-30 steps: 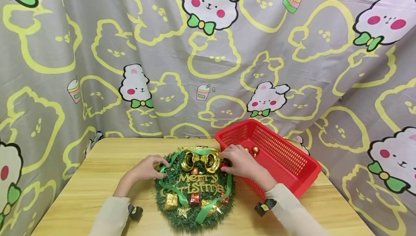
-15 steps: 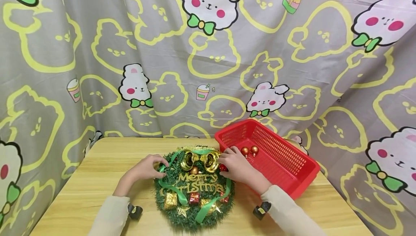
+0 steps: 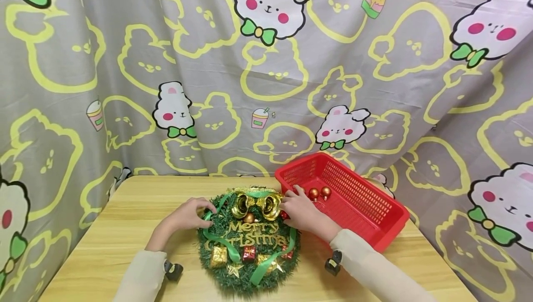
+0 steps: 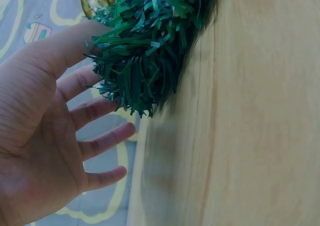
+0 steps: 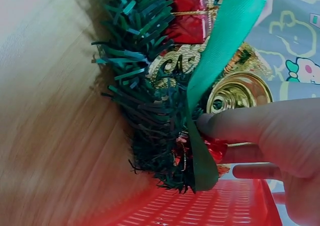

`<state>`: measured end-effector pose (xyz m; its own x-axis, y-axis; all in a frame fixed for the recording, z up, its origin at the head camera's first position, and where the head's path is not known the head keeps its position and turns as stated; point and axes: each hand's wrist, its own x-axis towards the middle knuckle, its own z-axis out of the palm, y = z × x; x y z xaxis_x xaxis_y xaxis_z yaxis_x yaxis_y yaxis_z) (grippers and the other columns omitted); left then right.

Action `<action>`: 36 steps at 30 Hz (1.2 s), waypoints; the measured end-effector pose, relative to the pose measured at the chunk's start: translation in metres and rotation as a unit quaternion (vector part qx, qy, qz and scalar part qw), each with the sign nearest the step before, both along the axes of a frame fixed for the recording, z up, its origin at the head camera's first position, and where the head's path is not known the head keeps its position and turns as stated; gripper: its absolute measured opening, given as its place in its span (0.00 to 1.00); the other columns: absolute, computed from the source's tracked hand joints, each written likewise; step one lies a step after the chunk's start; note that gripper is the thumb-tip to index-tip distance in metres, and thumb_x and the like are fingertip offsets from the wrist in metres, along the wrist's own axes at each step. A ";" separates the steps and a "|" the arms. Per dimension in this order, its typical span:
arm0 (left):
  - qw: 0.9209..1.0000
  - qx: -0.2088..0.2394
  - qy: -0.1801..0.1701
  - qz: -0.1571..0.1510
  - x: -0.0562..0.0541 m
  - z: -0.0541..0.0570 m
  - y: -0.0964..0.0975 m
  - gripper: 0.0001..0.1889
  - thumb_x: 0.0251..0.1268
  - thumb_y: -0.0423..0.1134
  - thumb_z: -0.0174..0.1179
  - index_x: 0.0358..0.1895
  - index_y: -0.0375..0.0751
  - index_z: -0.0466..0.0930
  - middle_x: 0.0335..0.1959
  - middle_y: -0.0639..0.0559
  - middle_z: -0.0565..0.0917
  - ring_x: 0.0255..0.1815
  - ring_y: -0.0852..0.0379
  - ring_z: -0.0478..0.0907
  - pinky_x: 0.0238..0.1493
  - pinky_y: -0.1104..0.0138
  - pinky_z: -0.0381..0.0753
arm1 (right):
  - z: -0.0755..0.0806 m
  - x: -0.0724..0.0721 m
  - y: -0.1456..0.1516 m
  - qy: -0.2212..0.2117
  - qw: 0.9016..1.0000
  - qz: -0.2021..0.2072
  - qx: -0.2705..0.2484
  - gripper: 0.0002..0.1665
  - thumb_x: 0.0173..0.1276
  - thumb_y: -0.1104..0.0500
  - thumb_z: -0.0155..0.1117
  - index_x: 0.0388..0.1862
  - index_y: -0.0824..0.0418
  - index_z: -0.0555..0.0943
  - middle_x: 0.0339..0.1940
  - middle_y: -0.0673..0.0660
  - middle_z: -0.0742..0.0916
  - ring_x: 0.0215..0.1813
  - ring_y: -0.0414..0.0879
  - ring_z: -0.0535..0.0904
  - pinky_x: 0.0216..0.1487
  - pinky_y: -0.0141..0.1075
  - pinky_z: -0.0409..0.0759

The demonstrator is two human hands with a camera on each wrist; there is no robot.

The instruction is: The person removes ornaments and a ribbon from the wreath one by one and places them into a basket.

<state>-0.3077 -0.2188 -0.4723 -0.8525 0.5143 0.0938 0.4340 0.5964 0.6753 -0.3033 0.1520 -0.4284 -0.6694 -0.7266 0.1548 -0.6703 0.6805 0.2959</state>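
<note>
The right hand (image 3: 301,210) sits further left now, where I pinch the red ornament (image 5: 216,149) beside the gold bell (image 3: 272,206); the left hand (image 3: 188,214), farther off, spreads at the wreath's (image 3: 239,286) opposite rim.

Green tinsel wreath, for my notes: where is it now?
In the head view, the green tinsel wreath lies low centre, between left hand and right hand, left of the red plastic basket.

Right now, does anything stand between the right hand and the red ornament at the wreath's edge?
Nothing visible does: the right hand appears to pinch the red ornament between thumb and fingers. In the right wrist view, the green ribbon hangs close beside the grip; the red basket is not between them.
</note>
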 end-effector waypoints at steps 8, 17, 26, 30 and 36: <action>1.000 0.002 -0.004 0.007 0.001 0.001 0.000 0.14 0.58 0.41 0.74 0.47 0.49 0.85 0.56 0.44 0.82 0.55 0.44 0.75 0.56 0.42 0.78 | -0.002 -0.001 -0.001 0.026 0.999 0.000 0.026 0.22 0.48 0.49 0.86 0.42 0.50 0.89 0.36 0.47 0.89 0.47 0.49 0.79 0.66 0.59 0.73; 1.000 0.008 0.006 -0.004 -0.001 0.000 0.000 0.14 0.58 0.40 0.73 0.48 0.47 0.85 0.53 0.44 0.82 0.53 0.46 0.76 0.54 0.46 0.80 | 0.000 0.000 -0.001 0.010 1.000 0.004 0.016 0.21 0.49 0.52 0.86 0.42 0.51 0.88 0.36 0.47 0.89 0.46 0.49 0.80 0.68 0.62 0.72; 1.000 0.011 0.003 -0.009 -0.002 -0.004 0.000 0.14 0.59 0.39 0.72 0.49 0.46 0.85 0.54 0.43 0.82 0.56 0.40 0.77 0.59 0.40 0.79 | 0.006 0.004 0.000 -0.023 1.000 0.012 -0.003 0.18 0.49 0.56 0.85 0.40 0.51 0.88 0.33 0.46 0.87 0.44 0.47 0.81 0.66 0.56 0.73; 1.000 0.008 0.004 -0.008 -0.003 -0.005 -0.001 0.14 0.59 0.40 0.72 0.48 0.47 0.85 0.54 0.43 0.82 0.56 0.41 0.77 0.58 0.41 0.79 | 0.013 0.005 0.002 -0.034 0.999 0.034 -0.026 0.19 0.49 0.57 0.85 0.41 0.52 0.88 0.34 0.46 0.88 0.42 0.46 0.81 0.64 0.51 0.73; 1.000 0.005 0.003 -0.005 -0.003 -0.005 0.000 0.14 0.60 0.41 0.73 0.49 0.47 0.85 0.54 0.43 0.82 0.57 0.40 0.77 0.58 0.41 0.79 | 0.017 0.006 0.003 -0.027 0.996 0.073 -0.040 0.20 0.51 0.57 0.84 0.44 0.54 0.88 0.37 0.48 0.89 0.44 0.46 0.83 0.63 0.46 0.75</action>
